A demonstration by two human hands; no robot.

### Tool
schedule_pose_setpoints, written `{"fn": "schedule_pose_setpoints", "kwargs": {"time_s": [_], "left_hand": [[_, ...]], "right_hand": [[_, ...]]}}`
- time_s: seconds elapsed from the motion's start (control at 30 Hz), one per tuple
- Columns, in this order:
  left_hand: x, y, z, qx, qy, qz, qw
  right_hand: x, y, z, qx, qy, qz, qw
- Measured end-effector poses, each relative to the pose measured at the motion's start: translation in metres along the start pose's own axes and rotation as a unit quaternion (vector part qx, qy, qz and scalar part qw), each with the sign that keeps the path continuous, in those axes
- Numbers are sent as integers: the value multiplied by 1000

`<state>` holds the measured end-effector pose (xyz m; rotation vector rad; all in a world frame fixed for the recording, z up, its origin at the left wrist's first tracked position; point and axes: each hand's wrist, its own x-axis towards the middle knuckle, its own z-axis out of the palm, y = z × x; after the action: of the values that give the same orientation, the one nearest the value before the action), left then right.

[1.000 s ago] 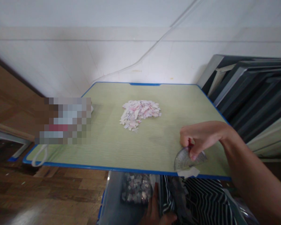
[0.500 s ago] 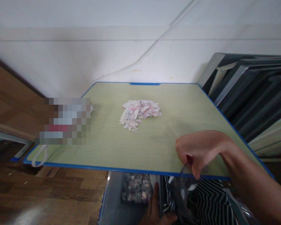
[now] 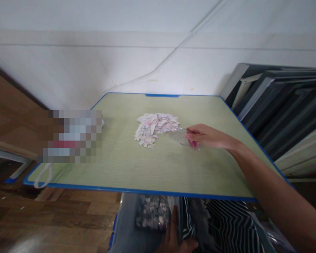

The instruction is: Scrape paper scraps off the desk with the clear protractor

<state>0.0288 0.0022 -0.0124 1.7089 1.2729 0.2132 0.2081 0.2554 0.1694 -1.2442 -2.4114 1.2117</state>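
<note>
As our right hand point(image 3: 206, 136) pinches the clear plate point(image 3: 178, 135), right of centre in the frame, we see that plate lying roughly crosswise, its free end aimed left. Right off that end sits the scrap pile point(image 3: 156, 127), mid-frame and just left of the hand, its long axis slanting from upper right to lower left; whether they touch, we can't tell. Our left hand point(image 3: 173, 241) is farther off, bottom centre, beside the tub point(image 3: 125, 230), its grip unclear to us.

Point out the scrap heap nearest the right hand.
The pinkish heap on the table, near the right hand; the greyish heap sits lower, beside the left hand.
</note>
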Motion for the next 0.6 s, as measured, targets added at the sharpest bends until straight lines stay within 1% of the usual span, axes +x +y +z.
{"fn": "schedule_pose_setpoints", "kwargs": {"time_s": [0.13, 0.27, 0.4, 0.53, 0.6], "left_hand": [[8, -10, 11, -35, -37, -26, 998], [16, -14, 18, -47, -50, -64, 996], [16, -16, 19, -88, -53, -71, 992], [16, -16, 20, -104, -58, -114, 986], [16, -14, 19, -93, -64, -80, 990]], "right_hand": [[11, -5, 23, 32, 70, -3, 997], [19, -13, 35, 29, 105, 1, 994], [21, -18, 36, 29, 107, 20, 994], [20, -20, 35, 13, 111, 30, 993], [19, -22, 35, -6, 114, 19, 993]]}}
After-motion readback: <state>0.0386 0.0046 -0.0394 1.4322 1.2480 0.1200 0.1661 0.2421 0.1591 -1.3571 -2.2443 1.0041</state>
